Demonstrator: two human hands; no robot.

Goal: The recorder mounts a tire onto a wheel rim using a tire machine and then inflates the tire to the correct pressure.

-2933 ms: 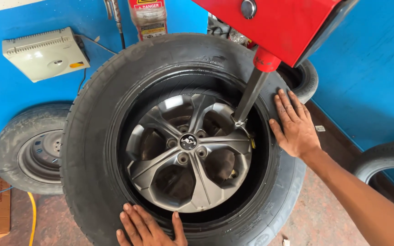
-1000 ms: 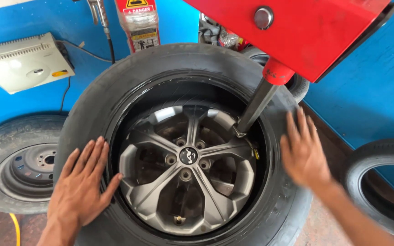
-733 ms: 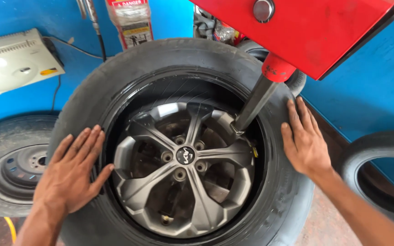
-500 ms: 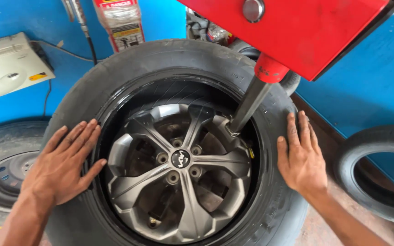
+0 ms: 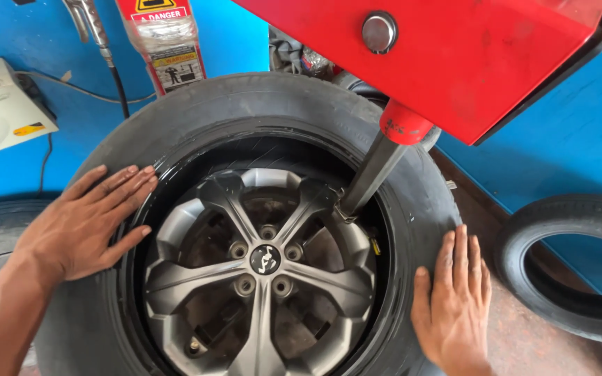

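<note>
The right hand (image 5: 454,306) lies flat, fingers spread and closed on nothing, on the lower right sidewall of the black tyre (image 5: 245,104); its wrist is cut off by the bottom edge. Across the tyre, the left hand (image 5: 85,223) presses open-palmed on the left sidewall, fingertips reaching the glossy inner bead, gripping nothing. The tyre fills the middle of the view, lying flat, its tread ribbed and dull, its inner lip wet-looking and shiny. Inside the tyre sits a grey alloy wheel (image 5: 263,278) with five split spokes, lug holes ringed around a dark centre cap; the wheel's lower part runs out of view. At the tyre's upper right, a dark steel bar (image 5: 371,174) slants down to the rim edge; what its tip does there is hard to make out. Above the tyre the bar meets a red machine arm (image 5: 468,63). Right of the tyre lies a second tyre (image 5: 566,264), partly cut off. Behind the tyre stands a blue wall (image 5: 22,35) with a pale box (image 5: 1,118).
</note>
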